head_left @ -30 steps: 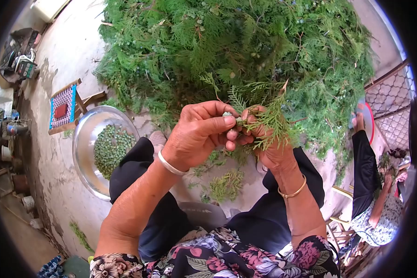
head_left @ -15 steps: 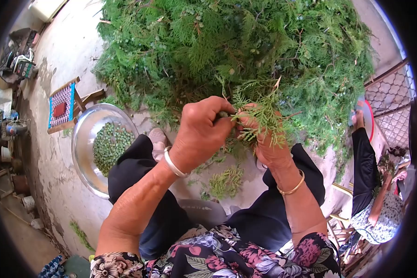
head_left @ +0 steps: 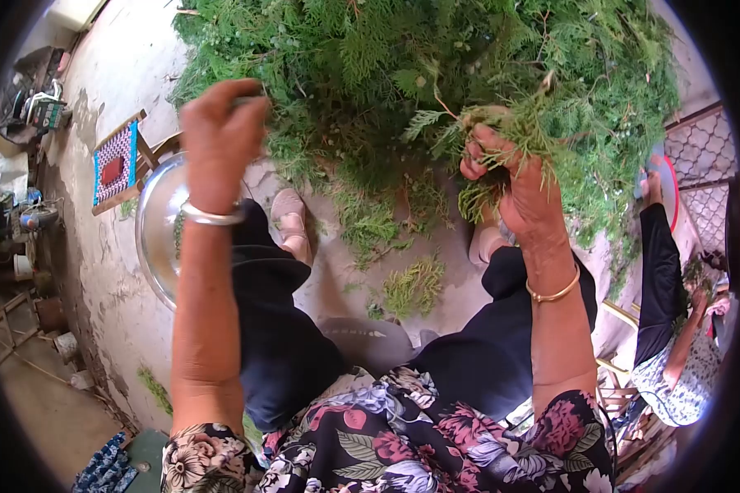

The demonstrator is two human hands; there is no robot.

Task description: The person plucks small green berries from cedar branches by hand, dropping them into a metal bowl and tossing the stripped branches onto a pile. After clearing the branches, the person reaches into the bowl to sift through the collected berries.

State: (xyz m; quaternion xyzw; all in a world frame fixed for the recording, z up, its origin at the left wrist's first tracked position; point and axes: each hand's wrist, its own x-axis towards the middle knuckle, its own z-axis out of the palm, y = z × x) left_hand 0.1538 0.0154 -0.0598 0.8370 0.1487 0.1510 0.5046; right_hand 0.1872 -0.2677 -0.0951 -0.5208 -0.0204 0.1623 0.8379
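My left hand (head_left: 222, 140) is raised at the left, above the far side of a shiny metal basin (head_left: 154, 238), its fingers curled. Whatever they may hold is hidden. My forearm covers much of the basin, and only a sliver of the small green cones in it shows. My right hand (head_left: 510, 168) grips a green cypress sprig (head_left: 522, 127), with fronds sticking out above and below the fingers. Just beyond both hands lies a large heap of cypress branches (head_left: 362, 66).
Loose green clippings (head_left: 415, 283) lie on the concrete between my feet. A small woven stool (head_left: 115, 168) stands beyond the basin. At the right edge, another person (head_left: 674, 361) in dark trousers sits near a red-rimmed basin (head_left: 668, 193). Machinery and pots line the left side.
My left hand has left the sprig and swung left over the basin. My right hand, still gripping the sprig, has moved up and to the right.
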